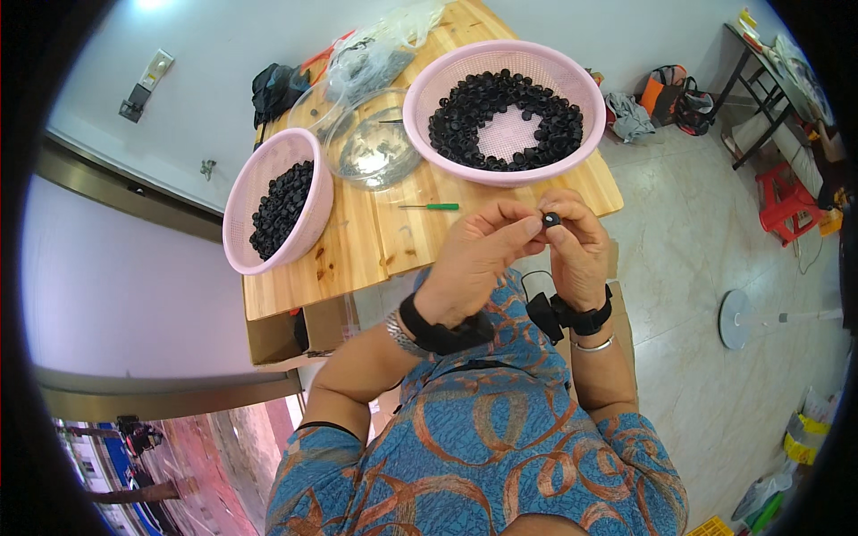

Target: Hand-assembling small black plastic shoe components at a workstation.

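Close in front of my body, near the table's front edge, both hands are brought together. A small round black part with a pale centre, like a cap or knob, sits between the thumb and fingers of my right hand. The thumb and forefinger of my left hand are pinched right beside it; what lies between them is hidden. Beyond my hands, a large pink basket holds many similar black parts spread in a ring. A green-handled screwdriver lies on the wooden table.
A second pink basket, full of small black parts, stands at the table's left edge. Between the baskets lies a clear round plastic tray with tiny pieces, near plastic bags. A red stool stands on the floor at right.
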`<state>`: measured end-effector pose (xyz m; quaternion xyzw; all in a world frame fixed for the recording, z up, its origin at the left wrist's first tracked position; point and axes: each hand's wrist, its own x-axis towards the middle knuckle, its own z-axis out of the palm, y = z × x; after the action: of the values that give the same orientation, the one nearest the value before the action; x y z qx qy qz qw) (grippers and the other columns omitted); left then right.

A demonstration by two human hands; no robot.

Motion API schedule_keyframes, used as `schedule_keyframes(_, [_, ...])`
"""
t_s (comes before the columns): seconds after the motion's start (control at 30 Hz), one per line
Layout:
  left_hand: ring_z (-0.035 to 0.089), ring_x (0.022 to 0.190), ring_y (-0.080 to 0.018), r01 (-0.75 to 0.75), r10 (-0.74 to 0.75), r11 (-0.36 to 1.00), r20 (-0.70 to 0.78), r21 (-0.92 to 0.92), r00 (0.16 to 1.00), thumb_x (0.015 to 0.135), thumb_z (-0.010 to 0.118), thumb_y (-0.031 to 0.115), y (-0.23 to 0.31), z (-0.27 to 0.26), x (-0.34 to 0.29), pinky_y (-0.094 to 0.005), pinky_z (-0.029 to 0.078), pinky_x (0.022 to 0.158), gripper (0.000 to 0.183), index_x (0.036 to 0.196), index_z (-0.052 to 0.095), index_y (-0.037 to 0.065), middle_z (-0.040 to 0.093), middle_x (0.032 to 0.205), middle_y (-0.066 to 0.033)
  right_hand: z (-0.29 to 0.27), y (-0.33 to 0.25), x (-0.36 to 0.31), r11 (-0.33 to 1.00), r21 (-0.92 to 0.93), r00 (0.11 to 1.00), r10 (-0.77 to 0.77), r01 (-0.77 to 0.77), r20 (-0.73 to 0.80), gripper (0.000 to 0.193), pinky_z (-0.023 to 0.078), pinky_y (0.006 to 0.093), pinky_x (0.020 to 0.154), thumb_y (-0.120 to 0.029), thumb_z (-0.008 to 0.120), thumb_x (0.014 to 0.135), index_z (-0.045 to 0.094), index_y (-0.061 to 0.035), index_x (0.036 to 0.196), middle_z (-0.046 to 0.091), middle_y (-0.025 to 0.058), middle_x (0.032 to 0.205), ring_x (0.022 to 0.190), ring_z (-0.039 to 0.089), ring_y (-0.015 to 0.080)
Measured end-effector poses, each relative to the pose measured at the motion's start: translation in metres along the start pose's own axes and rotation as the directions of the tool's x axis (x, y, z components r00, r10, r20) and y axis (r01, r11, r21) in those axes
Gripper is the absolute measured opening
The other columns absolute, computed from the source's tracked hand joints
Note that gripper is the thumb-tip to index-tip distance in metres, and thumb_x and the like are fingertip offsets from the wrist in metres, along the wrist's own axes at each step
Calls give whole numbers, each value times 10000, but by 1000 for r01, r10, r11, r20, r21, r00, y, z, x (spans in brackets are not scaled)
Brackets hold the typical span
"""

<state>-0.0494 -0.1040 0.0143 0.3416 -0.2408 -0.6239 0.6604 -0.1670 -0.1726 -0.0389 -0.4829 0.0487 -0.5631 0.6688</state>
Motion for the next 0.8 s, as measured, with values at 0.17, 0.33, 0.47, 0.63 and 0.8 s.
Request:
schedule_keyframes(0.17, [599, 897, -143, -133, 75, 768, 119, 626, 990, 891, 535, 127, 70, -4, 15, -281, 476, 816, 210, 1073, 556, 24, 626, 989, -74, -17, -5, -3, 996, 84, 999, 11, -7, -42, 206, 402, 281, 862, 13, 596, 785, 584, 6, 991, 534, 110, 1054, 974, 514, 172])
schedule_keyframes(0.33, [607, 850, -139, -311, 55, 1, 310, 950, 949, 842, 574, 135, 122, -15, 86, -270, 477, 773, 199, 986, 605, 2, 651, 881, -73, -20, -12, -3, 999, 44, 997, 10, -7, -77, 203, 428, 267, 768, 18, 593, 782, 581, 3, 983, 549, 122, 1028, 920, 526, 168])
schedule_keyframes(0.47, [618, 825, -173, -324, -98, -253, 309, 912, 946, 791, 601, 128, 112, -26, 146, -282, 477, 756, 192, 941, 628, 12, 656, 857, -95, -22, -12, -7, 995, 92, 997, 37, -31, -66, 194, 447, 250, 691, 14, 591, 789, 575, 4, 982, 559, 125, 992, 856, 537, 154])
schedule_keyframes(0.63, [610, 857, -283, -341, -189, -500, 284, 796, 940, 742, 616, 126, 75, -43, 197, -360, 471, 780, 209, 929, 649, 37, 643, 900, -150, -29, -17, -9, 999, 0, 996, 40, -40, -82, 170, 454, 224, 631, 2, 589, 803, 564, 14, 970, 564, 118, 960, 789, 534, 127])
schedule_keyframes(0.8, [599, 908, -311, -316, -110, -505, 303, 804, 947, 740, 592, 99, 48, -43, 224, -389, 462, 822, 239, 969, 655, 65, 638, 922, -162, -33, -16, -11, 998, 0, 993, 59, -59, -102, 172, 451, 220, 625, -3, 598, 801, 566, 14, 970, 575, 104, 920, 747, 537, 119])
